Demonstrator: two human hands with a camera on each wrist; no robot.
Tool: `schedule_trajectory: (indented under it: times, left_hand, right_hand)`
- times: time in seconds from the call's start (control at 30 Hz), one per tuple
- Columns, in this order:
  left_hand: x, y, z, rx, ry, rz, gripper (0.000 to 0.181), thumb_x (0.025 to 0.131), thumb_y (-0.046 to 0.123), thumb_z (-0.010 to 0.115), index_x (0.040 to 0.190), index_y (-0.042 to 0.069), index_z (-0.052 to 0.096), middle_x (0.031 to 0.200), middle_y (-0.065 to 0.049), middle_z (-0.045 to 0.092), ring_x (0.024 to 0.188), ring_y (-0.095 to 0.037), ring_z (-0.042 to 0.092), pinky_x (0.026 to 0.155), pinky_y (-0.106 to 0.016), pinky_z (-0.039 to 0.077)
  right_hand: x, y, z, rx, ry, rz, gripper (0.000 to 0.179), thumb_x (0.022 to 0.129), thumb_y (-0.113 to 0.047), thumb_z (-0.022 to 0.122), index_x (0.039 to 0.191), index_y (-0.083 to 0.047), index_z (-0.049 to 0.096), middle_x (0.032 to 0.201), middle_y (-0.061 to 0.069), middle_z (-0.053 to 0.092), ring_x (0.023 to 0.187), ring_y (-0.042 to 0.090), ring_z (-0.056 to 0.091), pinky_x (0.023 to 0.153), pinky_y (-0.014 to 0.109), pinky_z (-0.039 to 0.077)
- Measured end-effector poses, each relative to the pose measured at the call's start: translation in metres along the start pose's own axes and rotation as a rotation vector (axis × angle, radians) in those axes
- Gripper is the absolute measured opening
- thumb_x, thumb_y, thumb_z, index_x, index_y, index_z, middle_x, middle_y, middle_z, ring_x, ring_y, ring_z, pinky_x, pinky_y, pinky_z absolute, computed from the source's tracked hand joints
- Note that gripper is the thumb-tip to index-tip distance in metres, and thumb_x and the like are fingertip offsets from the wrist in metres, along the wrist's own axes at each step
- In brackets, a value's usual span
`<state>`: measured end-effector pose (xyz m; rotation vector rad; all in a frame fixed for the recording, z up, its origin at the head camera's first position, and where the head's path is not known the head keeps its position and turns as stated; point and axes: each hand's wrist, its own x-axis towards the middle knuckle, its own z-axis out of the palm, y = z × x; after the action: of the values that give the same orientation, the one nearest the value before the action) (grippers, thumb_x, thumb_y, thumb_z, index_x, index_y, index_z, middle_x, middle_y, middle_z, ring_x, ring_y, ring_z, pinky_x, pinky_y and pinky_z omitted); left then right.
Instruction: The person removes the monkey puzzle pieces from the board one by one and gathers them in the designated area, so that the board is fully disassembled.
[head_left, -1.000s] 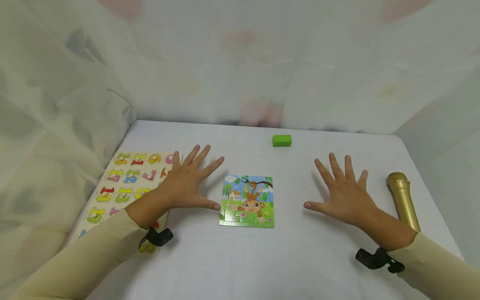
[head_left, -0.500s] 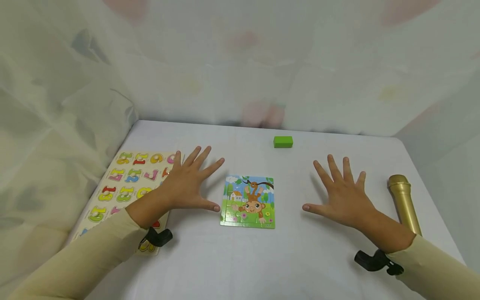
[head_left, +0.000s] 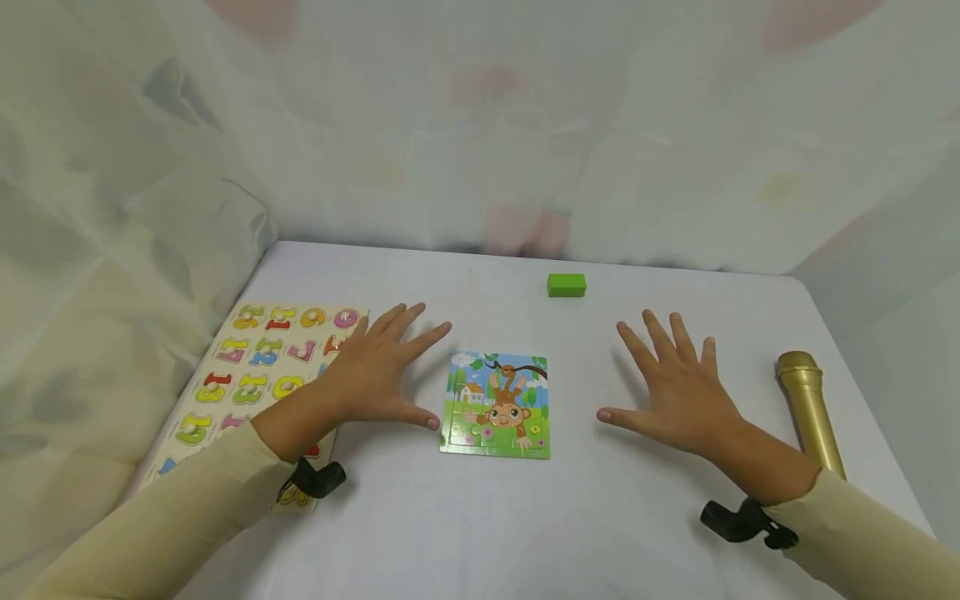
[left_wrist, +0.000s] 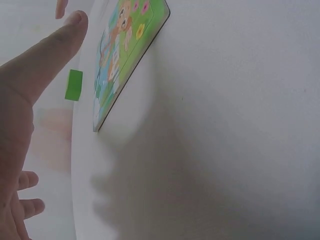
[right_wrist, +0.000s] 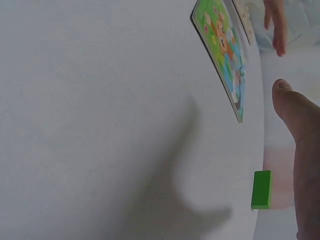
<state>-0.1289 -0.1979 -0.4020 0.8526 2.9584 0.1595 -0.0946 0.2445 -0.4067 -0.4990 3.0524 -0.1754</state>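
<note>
A square jigsaw puzzle (head_left: 495, 405) with a monkey picture lies mid-table between the two hands. My left hand (head_left: 378, 375) hovers with fingers spread, its thumb tip at the puzzle's left edge in the head view; the wrist views show it raised over the table. Behind that hand and forearm, a number puzzle board (head_left: 255, 375) is partly hidden. My right hand (head_left: 678, 392), fingers also spread and holding nothing, is above the table to the right of the jigsaw. Its shadow falls on the cloth in the right wrist view.
Toward the back of the white table (head_left: 600, 517) sits a green block (head_left: 566, 285). A gold microphone (head_left: 810, 408) lies at the right, its lower end hidden by the right forearm. Pale patterned fabric (head_left: 420, 125) hangs behind and at the left.
My right hand has shifted slightly left, toward the jigsaw. The left hand's fingertips have dropped a little lower in the head view. The objects stay in place.
</note>
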Motion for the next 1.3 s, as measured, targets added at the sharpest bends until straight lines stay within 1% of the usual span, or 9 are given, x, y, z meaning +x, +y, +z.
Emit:
schedule_trajectory:
  times: [0.13, 0.23, 0.3, 0.43, 0.63, 0.87, 0.97, 1.1, 1.3]
  left_hand:
    - [-0.002, 0.002, -0.001, -0.065, 0.018, 0.011, 0.128, 0.061, 0.091, 0.08, 0.168, 0.039, 0.034, 0.17, -0.012, 0.033, 0.153, -0.039, 0.035, 0.11, -0.066, 0.042]
    - [-0.003, 0.004, 0.001, -0.093, 0.036, 0.016, 0.121, 0.064, 0.086, 0.083, 0.166, 0.036, 0.041, 0.162, -0.011, 0.043, 0.147, -0.036, 0.043, 0.103, -0.062, 0.048]
    - [-0.003, 0.005, 0.002, -0.104, 0.045, 0.02, 0.116, 0.066, 0.081, 0.086, 0.163, 0.033, 0.045, 0.157, -0.009, 0.048, 0.142, -0.034, 0.048, 0.101, -0.059, 0.05]
    - [-0.005, 0.008, 0.005, -0.124, 0.051, 0.025, 0.109, 0.069, 0.072, 0.091, 0.161, 0.029, 0.051, 0.149, -0.007, 0.053, 0.135, -0.032, 0.053, 0.1, -0.056, 0.052]
    - [-0.01, 0.016, 0.007, -0.157, 0.055, 0.004, 0.099, 0.073, 0.062, 0.094, 0.157, 0.028, 0.055, 0.144, -0.005, 0.057, 0.131, -0.028, 0.055, 0.103, -0.05, 0.052]
    - [-0.014, 0.033, 0.011, -0.248, 0.081, -0.023, 0.076, 0.081, 0.045, 0.094, 0.147, 0.022, 0.066, 0.128, -0.002, 0.064, 0.116, -0.022, 0.06, 0.094, -0.042, 0.055]
    - [-0.015, 0.039, 0.015, -0.276, 0.072, -0.048, 0.07, 0.082, 0.043, 0.093, 0.145, 0.022, 0.068, 0.124, -0.001, 0.065, 0.113, -0.02, 0.061, 0.089, -0.04, 0.054]
    - [-0.017, 0.046, 0.02, -0.299, 0.067, -0.079, 0.068, 0.083, 0.043, 0.092, 0.143, 0.023, 0.069, 0.123, 0.0, 0.065, 0.113, -0.02, 0.062, 0.088, -0.04, 0.055]
    - [-0.018, 0.057, 0.026, -0.331, 0.069, -0.129, 0.065, 0.081, 0.041, 0.094, 0.139, 0.022, 0.072, 0.121, 0.002, 0.064, 0.111, -0.018, 0.061, 0.085, -0.038, 0.054]
  right_hand:
    - [0.004, -0.003, 0.0, 0.017, 0.043, -0.029, 0.123, 0.078, -0.088, 0.068, 0.171, -0.019, 0.026, 0.174, 0.023, 0.02, 0.159, 0.054, 0.012, 0.112, 0.085, 0.011]
    - [0.007, -0.006, 0.001, 0.044, 0.08, -0.056, 0.119, 0.078, -0.084, 0.073, 0.168, -0.017, 0.032, 0.17, 0.022, 0.029, 0.156, 0.052, 0.021, 0.115, 0.081, 0.017]
    - [0.01, -0.008, 0.002, 0.062, 0.099, -0.078, 0.116, 0.079, -0.081, 0.074, 0.167, -0.016, 0.035, 0.167, 0.021, 0.034, 0.154, 0.05, 0.026, 0.117, 0.076, 0.02]
    - [0.013, -0.014, 0.005, 0.107, 0.125, -0.125, 0.11, 0.083, -0.077, 0.074, 0.166, -0.014, 0.038, 0.159, 0.019, 0.043, 0.148, 0.044, 0.035, 0.117, 0.067, 0.026]
    - [0.016, -0.023, 0.011, 0.173, 0.137, -0.166, 0.102, 0.085, -0.072, 0.076, 0.164, -0.018, 0.042, 0.15, 0.015, 0.05, 0.139, 0.039, 0.044, 0.109, 0.065, 0.037]
    - [0.025, -0.037, 0.015, 0.245, 0.141, -0.228, 0.095, 0.086, -0.065, 0.079, 0.161, -0.017, 0.047, 0.143, 0.013, 0.055, 0.129, 0.034, 0.053, 0.103, 0.057, 0.046]
    - [0.03, -0.043, 0.018, 0.287, 0.127, -0.252, 0.091, 0.087, -0.061, 0.08, 0.161, -0.017, 0.048, 0.14, 0.011, 0.057, 0.128, 0.031, 0.054, 0.103, 0.055, 0.048]
    - [0.036, -0.051, 0.022, 0.324, 0.108, -0.261, 0.088, 0.087, -0.057, 0.081, 0.159, -0.019, 0.049, 0.138, 0.008, 0.058, 0.127, 0.028, 0.054, 0.102, 0.053, 0.05]
    - [0.046, -0.065, 0.026, 0.36, 0.084, -0.266, 0.081, 0.087, -0.05, 0.081, 0.156, -0.017, 0.054, 0.135, 0.009, 0.06, 0.126, 0.028, 0.055, 0.101, 0.053, 0.051]
